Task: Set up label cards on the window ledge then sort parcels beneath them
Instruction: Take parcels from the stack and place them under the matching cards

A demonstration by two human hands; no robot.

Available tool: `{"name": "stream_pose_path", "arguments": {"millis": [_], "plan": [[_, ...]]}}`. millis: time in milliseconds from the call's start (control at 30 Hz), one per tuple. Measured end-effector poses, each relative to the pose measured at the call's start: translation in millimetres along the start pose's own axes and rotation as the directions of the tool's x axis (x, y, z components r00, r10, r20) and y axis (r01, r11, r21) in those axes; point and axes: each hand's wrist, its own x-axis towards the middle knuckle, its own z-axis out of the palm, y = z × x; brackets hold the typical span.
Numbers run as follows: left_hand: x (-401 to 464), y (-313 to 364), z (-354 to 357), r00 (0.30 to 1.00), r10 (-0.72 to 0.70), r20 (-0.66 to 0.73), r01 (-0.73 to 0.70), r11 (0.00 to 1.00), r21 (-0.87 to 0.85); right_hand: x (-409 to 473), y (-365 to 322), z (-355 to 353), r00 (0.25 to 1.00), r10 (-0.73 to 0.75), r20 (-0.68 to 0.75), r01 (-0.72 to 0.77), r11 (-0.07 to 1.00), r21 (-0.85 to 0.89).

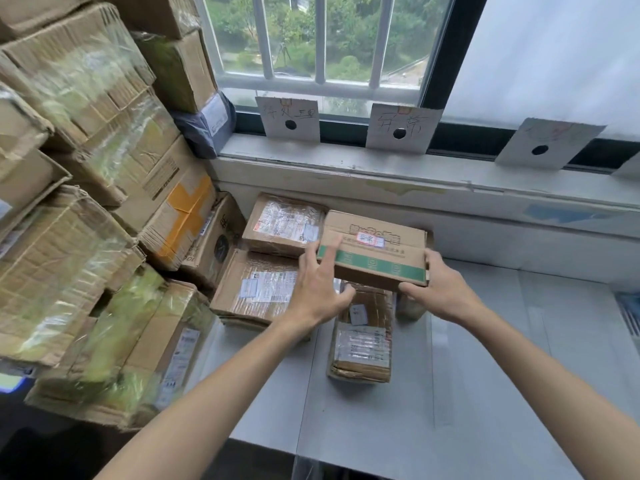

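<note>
Three white label cards lean on the window ledge point(381, 164): a left card point(289, 117), a middle card point(401, 128) and a right card point(547, 143). Below the middle card I hold a brown parcel with a green stripe point(375, 249) above other parcels. My right hand point(440, 289) grips its right end. My left hand point(318, 285) rests with straight fingers against its left end. Two taped parcels lie beneath the left card, a far one point(284, 223) and a near one point(256, 289). Another parcel point(362, 341) lies under the held one.
A tall stack of cardboard boxes point(86, 202) fills the left side. A grey bagged parcel point(207, 123) sits at the ledge's left end. The grey table point(485, 375) stretches to the right and front. The barred window point(318, 39) is behind the cards.
</note>
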Motion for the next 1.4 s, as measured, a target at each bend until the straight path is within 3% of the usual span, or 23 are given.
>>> {"name": "stream_pose_path", "arguments": {"millis": [433,700,900,1067,1133,1200,1333,1400], "plan": [[8,3,34,0.995,0.006,0.098,-0.009,1.000,0.027,13,38,-8,1.000,0.031,0.002,-0.031,0.999,0.045],[-3,-9,44,0.992,-0.003,0.125,0.003,1.000,-0.003,27,69,4,0.975,0.141,-0.169,-0.054,0.899,0.435],[-9,-13,41,0.982,0.054,0.183,-0.042,0.997,-0.069,43,82,2,0.961,0.213,-0.175,-0.053,0.765,0.641],[-1,-17,26,0.935,0.086,0.344,-0.050,0.993,-0.110,53,80,-12,0.983,0.166,-0.084,-0.065,0.733,0.677],[2,-18,22,0.909,0.158,0.386,-0.113,0.984,-0.137,57,76,-14,0.992,0.121,-0.043,-0.061,0.739,0.670],[0,-16,20,0.891,0.195,0.409,-0.145,0.978,-0.150,59,72,-15,0.991,0.104,-0.085,-0.022,0.753,0.658],[-11,-13,28,0.919,0.201,0.340,-0.165,0.977,-0.132,57,55,-1,0.943,0.253,-0.219,-0.028,0.711,0.702],[-16,-10,37,0.935,0.210,0.286,-0.179,0.975,-0.130,46,43,13,0.956,0.221,-0.193,-0.046,0.764,0.644]]}}
